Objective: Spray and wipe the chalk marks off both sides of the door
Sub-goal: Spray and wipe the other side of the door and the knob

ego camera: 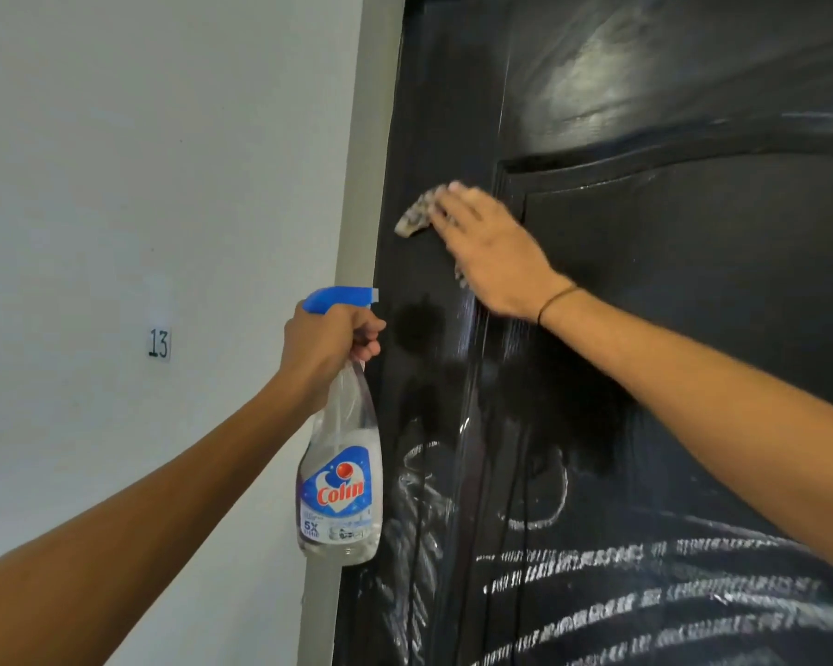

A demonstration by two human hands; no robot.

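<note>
The black panelled door (645, 281) fills the right of the view, its upper part wet and glossy, its lower part crossed by chalk marks (621, 574) in white bands and loops. Dark runs of liquid trail down through the loops, so a likely fault is dissolved chalk streaking onto the lower panel and drying as smears if the wiping does not follow the runs downward. Chalk lodged in the moulded groove of the raised panel may also escape a flat pass of the cloth. This face is far from finished, and the other side of the door is not in view.

The white wall (140, 185) takes up the left, meeting the door at a grey door frame (357, 209). Overspray could spot either, since the nozzle sits just beside the frame.

The spray bottle (342, 473), clear with a blue trigger head and holding only a little liquid at its base, hangs upright in the left hand (328, 343), whose fingers are curled round the neck and trigger. The low level may run out before both sides are treated.

The right hand (486, 247) presses flat, fingers straight, on a mottled cloth (417, 213) against the door's upper left. A flat palm could let the cloth slip out.

A small label reading 13 (159, 343) is fixed to the wall.
</note>
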